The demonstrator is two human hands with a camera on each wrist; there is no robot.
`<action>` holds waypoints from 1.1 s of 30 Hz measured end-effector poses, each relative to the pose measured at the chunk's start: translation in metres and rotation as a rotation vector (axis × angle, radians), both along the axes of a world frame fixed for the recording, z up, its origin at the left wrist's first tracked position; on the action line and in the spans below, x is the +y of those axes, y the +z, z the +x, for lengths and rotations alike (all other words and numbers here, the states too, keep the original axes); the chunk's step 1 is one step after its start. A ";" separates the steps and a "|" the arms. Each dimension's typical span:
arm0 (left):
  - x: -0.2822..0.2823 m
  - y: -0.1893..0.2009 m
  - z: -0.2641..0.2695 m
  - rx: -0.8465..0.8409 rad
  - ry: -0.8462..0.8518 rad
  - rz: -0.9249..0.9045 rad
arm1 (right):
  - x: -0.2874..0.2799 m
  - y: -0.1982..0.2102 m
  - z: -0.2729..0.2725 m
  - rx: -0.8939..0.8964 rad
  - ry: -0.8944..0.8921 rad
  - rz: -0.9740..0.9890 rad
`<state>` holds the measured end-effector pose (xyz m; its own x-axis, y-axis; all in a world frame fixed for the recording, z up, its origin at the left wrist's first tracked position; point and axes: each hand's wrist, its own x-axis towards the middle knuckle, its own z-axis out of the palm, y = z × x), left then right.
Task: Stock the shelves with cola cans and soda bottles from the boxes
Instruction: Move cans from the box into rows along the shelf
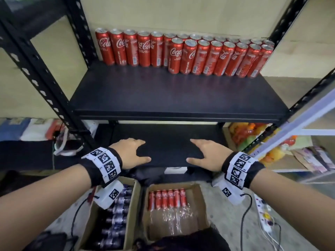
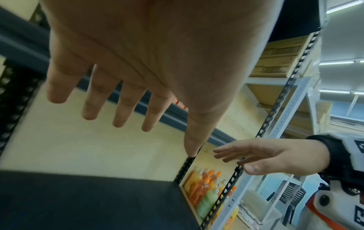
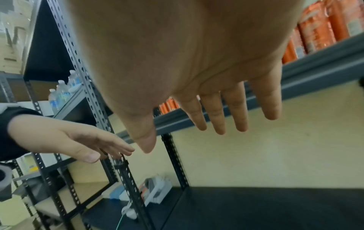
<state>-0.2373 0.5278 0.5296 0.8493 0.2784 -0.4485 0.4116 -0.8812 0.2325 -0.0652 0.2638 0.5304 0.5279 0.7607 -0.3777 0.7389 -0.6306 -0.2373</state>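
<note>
Red cola cans (image 1: 183, 51) stand in two rows at the back of the upper black shelf (image 1: 172, 98). On the floor, one cardboard box (image 1: 197, 200) holds a short row of red cola cans (image 1: 167, 198) above loose plastic wrap. A second box (image 1: 134, 205) to its left holds dark soda bottles (image 1: 116, 220). My left hand (image 1: 133, 153) and right hand (image 1: 203, 153) hover side by side over the lower black shelf (image 1: 166, 142), fingers straight and spread, holding nothing. The wrist views show both palms empty (image 2: 126, 96) (image 3: 216, 109).
Black perforated uprights (image 1: 41, 84) frame the rack on both sides. A neighbouring white rack (image 1: 297, 124) to the right holds orange, yellow and green drink bottles (image 1: 250, 136). A power strip with cables (image 1: 264, 214) lies on the floor at the right.
</note>
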 end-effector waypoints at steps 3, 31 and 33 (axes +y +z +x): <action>-0.019 -0.033 -0.012 0.110 0.053 -0.085 | -0.022 -0.032 -0.004 0.057 0.004 -0.093; -0.209 -0.329 -0.065 0.708 0.368 -0.355 | -0.205 -0.339 -0.039 0.564 -0.247 -0.498; -0.213 -0.359 -0.060 0.698 0.372 -0.344 | -0.210 -0.375 -0.040 0.581 -0.251 -0.521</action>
